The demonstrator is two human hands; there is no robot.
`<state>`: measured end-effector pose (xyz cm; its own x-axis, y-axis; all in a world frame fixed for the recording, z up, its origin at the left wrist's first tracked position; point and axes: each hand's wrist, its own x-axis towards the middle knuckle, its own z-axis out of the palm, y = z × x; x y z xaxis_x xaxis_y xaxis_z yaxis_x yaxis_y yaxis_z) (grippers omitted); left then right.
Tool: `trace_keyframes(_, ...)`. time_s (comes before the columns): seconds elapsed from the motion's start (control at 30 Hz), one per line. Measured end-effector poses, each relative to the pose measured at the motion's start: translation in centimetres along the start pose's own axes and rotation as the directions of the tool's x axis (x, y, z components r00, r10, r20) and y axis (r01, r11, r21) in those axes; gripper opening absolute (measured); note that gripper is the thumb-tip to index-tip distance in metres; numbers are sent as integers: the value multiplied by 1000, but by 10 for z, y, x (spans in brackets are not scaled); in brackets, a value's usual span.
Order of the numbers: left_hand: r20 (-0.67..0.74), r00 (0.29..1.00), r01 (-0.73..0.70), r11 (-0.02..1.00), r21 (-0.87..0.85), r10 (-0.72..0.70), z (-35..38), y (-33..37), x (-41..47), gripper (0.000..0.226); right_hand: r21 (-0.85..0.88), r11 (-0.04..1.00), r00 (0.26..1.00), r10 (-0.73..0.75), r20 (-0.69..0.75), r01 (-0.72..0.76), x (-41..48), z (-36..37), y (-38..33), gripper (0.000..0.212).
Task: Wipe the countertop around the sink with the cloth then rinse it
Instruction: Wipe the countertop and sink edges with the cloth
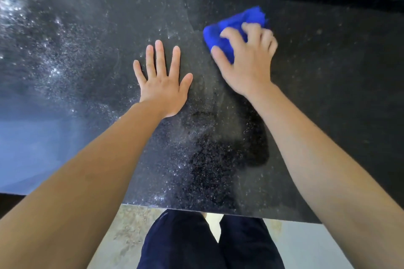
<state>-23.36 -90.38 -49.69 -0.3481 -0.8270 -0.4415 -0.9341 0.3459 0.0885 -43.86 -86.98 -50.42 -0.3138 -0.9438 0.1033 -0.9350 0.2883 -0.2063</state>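
The right hand (247, 59) grips the bunched blue cloth (235, 26) and presses it on the dark surface (328, 94) to wipe. The left hand (162, 81) lies flat with fingers spread, probably for support.

No text, label, brand, number or sign can be read here: none on the blue cloth (240, 18), none on the black speckled desk (87, 61), none on the dark trousers (181, 242).
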Motion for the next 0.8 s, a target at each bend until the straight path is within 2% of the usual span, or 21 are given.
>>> trace_keyframes(0.13,-6,1000,10,1000,-12,-10,1,0,1,67,22,956,952,-293,91,293,-69,-16,24,45)
trace_keyframes(0.27,17,1000,18,1000,-23,-18,-1,1,1,67,6,903,879,-421,222,430,-61,-22,47,53)
trace_keyframes(0.47,46,998,46,999,-29,-45,-6,4,-2,70,6,958,897,-271,349,287,47,-4,15,60)
trace_keyframes(0.67,34,996,80,997,-17,-80,-4,4,0,74,2,988,942,-146,301,152,106,20,-56,60)
trace_keyframes(0.8,42,996,81,997,-7,-80,-5,4,0,73,11,987,954,-158,256,161,106,21,-55,61)
